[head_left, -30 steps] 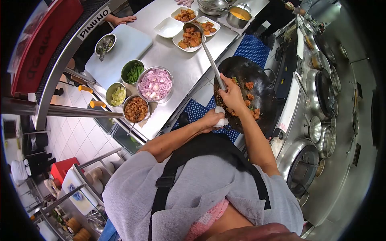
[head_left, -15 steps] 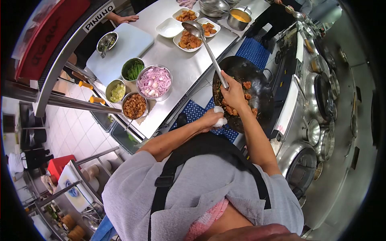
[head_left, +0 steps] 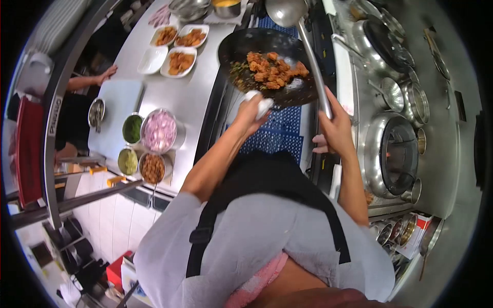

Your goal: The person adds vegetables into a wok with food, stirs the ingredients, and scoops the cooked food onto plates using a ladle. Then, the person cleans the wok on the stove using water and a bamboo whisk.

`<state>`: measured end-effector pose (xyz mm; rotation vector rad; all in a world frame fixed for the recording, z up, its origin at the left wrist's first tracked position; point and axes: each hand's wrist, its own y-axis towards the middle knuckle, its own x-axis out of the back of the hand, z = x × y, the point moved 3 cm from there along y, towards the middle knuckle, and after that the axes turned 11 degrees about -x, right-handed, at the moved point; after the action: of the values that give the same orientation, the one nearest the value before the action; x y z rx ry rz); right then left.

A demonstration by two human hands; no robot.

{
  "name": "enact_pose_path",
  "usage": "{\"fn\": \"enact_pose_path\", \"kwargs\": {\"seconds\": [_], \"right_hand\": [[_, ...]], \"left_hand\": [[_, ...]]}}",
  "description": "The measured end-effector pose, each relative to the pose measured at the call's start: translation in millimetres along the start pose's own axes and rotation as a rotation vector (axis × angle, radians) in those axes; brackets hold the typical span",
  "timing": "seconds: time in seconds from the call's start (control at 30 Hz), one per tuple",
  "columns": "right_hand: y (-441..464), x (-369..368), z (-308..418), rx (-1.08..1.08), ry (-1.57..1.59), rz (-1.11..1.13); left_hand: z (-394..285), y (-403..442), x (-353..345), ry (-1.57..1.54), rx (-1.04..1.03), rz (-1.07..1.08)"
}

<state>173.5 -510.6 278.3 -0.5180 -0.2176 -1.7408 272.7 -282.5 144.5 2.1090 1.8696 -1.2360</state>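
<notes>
Looks black on the wok (head_left: pixel 231 49) and orange-brown on the food (head_left: pixel 269 72). Shines silver on the ladle (head_left: pixel 313 56) and the counter (head_left: pixel 192 115). Shows plain white on the cloth (head_left: pixel 265 106) and the dishes (head_left: pixel 151 61), and pale blue on the board (head_left: pixel 115 115). Has pink and white on the onions (head_left: pixel 158 131), dark green on the greens (head_left: pixel 132 128), and brown on the small chunks (head_left: pixel 152 168). Is blue with little white marks on the floor mat (head_left: pixel 275 141). Looks black on the apron (head_left: pixel 267 179) and gray on the shirt (head_left: pixel 246 220).
</notes>
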Motion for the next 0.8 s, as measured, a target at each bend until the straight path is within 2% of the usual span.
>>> {"fn": "enact_pose_path", "kwargs": {"seconds": [0.03, 0.1, 0.13, 0.17, 0.2, 0.23, 0.27, 0.3, 0.33, 0.37, 0.4, 0.43, 0.47, 0.6, 0.7, 0.8], "right_hand": [[-8.7, 12.8, 4.0, -0.085, 0.003, -0.024], [-18.0, 29.6, 11.1, -0.186, -0.061, -0.089], [-18.4, 33.3, 13.7, -0.205, -0.129, -0.129], [-11.9, 35.9, 11.2, -0.074, -0.253, -0.215], [-6.6, 38.2, 8.4, 0.047, -0.384, -0.319], [-1.3, 34.1, -24.6, 0.294, -0.551, -0.436], [2.3, 24.6, -23.9, 0.463, -0.696, -0.513], [5.3, 16.5, -39.8, 0.222, -0.444, -0.234], [5.6, 7.9, -58.3, -0.063, -0.208, -0.049], [2.8, -5.6, -39.8, -0.359, 0.102, 0.209], [8.3, -18.0, -59.5, -0.414, 0.411, 0.316], [12.8, -32.2, -79.5, -0.456, 0.724, 0.412], [12.1, -38.7, -83.4, -0.507, 0.816, 0.445], [4.1, -43.0, -107.7, -0.634, 0.909, 0.485], [-7.5, -35.4, -104.9, -0.627, 0.713, 0.409], [-10.0, -25.6, -101.0, -0.634, 0.601, 0.326]], "left_hand": [[-3.6, 3.5, 8.1, 0.009, -0.001, 0.079], [-26.7, 8.2, -23.9, 0.041, -0.112, -0.087], [-21.7, 14.0, -23.4, 0.102, -0.153, -0.030], [-23.1, 29.7, -27.5, 0.157, -0.216, 0.040], [-13.5, 21.1, -28.8, 0.206, -0.297, 0.004], [2.8, -4.1, -26.0, 0.254, -0.377, -0.041], [-0.6, -28.1, -34.9, 0.238, -0.527, 0.064], [5.7, -31.1, -32.8, 0.182, -0.521, 0.087], [11.3, -26.5, -25.1, 0.229, -0.425, 0.021], [12.3, -9.5, -18.6, 0.274, -0.327, -0.044], [20.4, 27.9, -1.2, 0.279, -0.380, -0.027], [-0.6, 20.7, -11.1, 0.281, -0.270, -0.001], [2.5, 18.1, -0.5, 0.247, -0.195, 0.008], [15.4, -6.7, 36.5, 0.242, -0.002, -0.036], [21.0, -27.5, 49.8, 0.221, 0.013, -0.158], [24.1, -34.5, 63.1, 0.219, 0.020, -0.113]]}}
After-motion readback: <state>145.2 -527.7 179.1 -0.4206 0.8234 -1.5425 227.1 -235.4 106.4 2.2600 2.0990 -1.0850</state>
